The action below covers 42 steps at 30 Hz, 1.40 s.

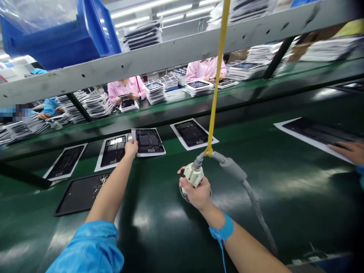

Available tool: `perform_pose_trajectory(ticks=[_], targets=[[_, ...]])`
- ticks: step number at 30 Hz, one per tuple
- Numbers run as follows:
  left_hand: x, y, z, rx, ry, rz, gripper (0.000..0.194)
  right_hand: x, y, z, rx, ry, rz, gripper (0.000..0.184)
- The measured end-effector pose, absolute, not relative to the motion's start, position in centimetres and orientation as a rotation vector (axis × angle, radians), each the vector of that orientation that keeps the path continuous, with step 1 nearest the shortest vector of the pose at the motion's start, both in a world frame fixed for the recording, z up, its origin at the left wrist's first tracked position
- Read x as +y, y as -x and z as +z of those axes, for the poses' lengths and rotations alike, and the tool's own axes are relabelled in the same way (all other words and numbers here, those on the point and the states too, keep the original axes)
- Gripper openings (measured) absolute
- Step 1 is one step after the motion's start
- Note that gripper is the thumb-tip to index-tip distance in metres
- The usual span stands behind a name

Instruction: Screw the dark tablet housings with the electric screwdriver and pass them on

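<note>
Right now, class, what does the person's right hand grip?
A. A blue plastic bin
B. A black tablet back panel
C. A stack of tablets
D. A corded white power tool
D. The right hand is wrapped around the corded white power tool, with a grey cable and a yellow strap running up from it.

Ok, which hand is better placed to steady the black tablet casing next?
Left, probably: the left hand touches the casing, while the right hand holds the white electric screwdriver.
</note>
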<state>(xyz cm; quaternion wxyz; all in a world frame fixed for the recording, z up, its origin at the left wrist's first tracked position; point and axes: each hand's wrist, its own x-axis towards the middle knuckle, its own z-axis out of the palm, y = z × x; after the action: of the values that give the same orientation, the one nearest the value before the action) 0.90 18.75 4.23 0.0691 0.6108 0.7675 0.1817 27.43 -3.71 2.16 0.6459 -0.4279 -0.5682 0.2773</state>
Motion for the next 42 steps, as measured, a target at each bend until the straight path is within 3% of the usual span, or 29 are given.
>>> perform_pose_trajectory(ticks=[13, 19, 25, 31, 35, 38, 42], targets=[[12.8, 11.0, 7.9, 2.064, -2.247, -0.465, 0.029, -3.8, -27.0, 2.5, -1.296, 0.922, 0.640, 0.021], [12.1, 10.1, 7.5, 2.005, -2.369, -0.545, 0.018, -3.1, -27.2, 2.1, -1.268, 0.913, 0.597, 0.021], [11.6, 8.3, 11.2, 1.976, -2.481, -0.511, 0.022, -2.9, -27.3, 2.2, -1.259, 0.921, 0.578, 0.023], [0.9, -1.8, 14.8, 1.621, -2.605, -0.385, 0.018, -3.1, -27.7, 2.6, -1.247, 0.933, 0.591, 0.023], [-8.5, -7.5, 12.6, 1.049, -2.676, -0.462, 0.017, -3.2, -27.9, 2.9, -1.242, 0.959, 0.584, 0.023], [-13.2, -9.5, 8.5, 0.727, -2.650, -0.457, 0.010, -3.2, -27.8, 2.8, -1.244, 0.966, 0.575, 0.023], [-16.6, -11.1, 2.8, 0.504, -2.574, -0.428, 0.017, -3.2, -27.8, 2.5, -1.239, 0.967, 0.587, 0.023]])
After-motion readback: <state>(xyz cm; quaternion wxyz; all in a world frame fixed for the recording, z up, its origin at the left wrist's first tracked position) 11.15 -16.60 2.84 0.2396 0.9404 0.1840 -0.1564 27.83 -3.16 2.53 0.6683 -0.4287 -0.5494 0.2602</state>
